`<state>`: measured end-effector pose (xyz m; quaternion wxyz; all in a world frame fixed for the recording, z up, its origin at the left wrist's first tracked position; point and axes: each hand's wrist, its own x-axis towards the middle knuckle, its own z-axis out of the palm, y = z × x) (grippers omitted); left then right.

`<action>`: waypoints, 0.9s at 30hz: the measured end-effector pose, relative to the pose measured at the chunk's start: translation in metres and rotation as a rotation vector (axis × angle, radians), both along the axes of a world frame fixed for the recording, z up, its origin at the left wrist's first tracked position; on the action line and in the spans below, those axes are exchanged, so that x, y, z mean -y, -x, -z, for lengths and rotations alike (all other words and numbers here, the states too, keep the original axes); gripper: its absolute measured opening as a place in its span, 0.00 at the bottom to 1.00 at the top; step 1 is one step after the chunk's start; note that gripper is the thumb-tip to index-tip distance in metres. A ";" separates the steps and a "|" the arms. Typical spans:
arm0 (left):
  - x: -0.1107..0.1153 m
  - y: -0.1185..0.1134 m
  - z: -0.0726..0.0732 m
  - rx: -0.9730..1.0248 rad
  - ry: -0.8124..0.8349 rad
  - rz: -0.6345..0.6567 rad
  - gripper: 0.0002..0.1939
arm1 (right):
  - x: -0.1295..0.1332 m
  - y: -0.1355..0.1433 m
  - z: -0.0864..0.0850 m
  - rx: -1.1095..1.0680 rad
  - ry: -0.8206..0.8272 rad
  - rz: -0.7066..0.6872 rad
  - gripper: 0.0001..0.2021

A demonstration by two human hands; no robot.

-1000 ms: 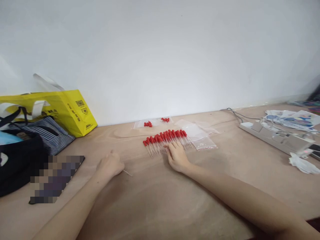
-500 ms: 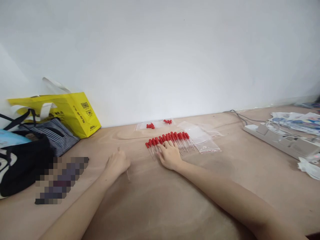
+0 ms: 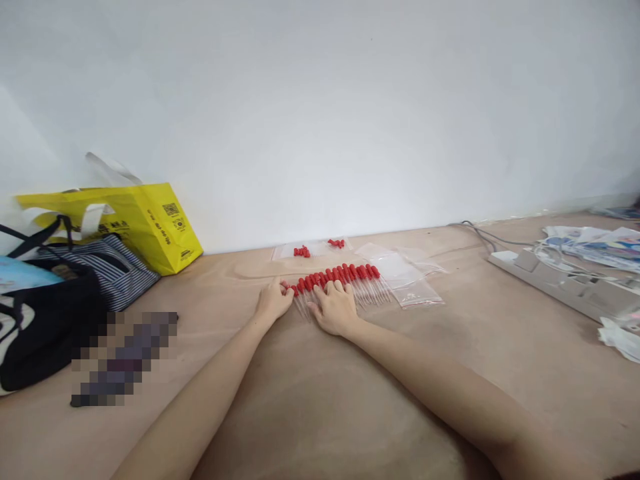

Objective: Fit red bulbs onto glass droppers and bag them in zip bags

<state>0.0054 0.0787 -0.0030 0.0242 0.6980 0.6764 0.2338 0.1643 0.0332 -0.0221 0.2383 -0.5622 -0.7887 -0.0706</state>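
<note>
Your left hand (image 3: pixel 274 300) is at the left end of the row of droppers (image 3: pixel 367 272), its thumb and forefinger drawn close together beside the end bulb. A bit of red shows at those fingertips, but you cannot tell from this view whether they are clamped on it. Your right hand (image 3: pixel 336 308) lies palm down over the left and middle part of the row, its fingers bent and side by side on the bulbs, the thumb held apart from them over the clear stems.

The droppers lie side by side at the middle of the table (image 3: pixel 380 393), bulbs towards the far side, stems slanting nearer to you. Beyond them, by the plain pale wall (image 3: pixel 320 120), two small heaps of loose bulbs (image 3: pixel 302 252) rest at a clear plastic sheet (image 3: pixel 320 248). Flat clear bags (image 3: pixel 415 292) with a thin red edge line lie just right of the row.

At the left, you have a glossy yellow bag (image 3: pixel 173 230) with white handles, a striped pouch (image 3: pixel 117 270) and a soft black bag (image 3: pixel 55 327); a blurred-out flat thing (image 3: pixel 125 360) lies nearer. At the right are a long white power strip (image 3: pixel 560 283), a grey cable (image 3: pixel 480 233), printed sheets (image 3: pixel 595 243) and a crumpled tissue (image 3: pixel 620 339).
</note>
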 end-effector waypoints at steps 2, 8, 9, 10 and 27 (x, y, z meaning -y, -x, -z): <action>0.002 0.001 0.003 0.034 -0.024 -0.005 0.05 | -0.001 0.003 0.000 -0.013 -0.001 0.005 0.20; 0.008 0.006 0.010 0.120 -0.087 0.015 0.05 | 0.005 0.000 -0.001 -0.089 -0.016 0.010 0.19; 0.009 0.007 0.011 0.128 -0.093 0.029 0.05 | 0.008 -0.002 0.000 -0.109 -0.021 0.001 0.18; 0.010 0.009 0.012 0.134 -0.100 0.044 0.05 | 0.011 -0.005 0.000 -0.133 -0.027 -0.011 0.18; 0.105 0.048 -0.005 -0.224 0.197 0.839 0.21 | 0.063 -0.112 -0.007 0.041 0.305 -0.627 0.26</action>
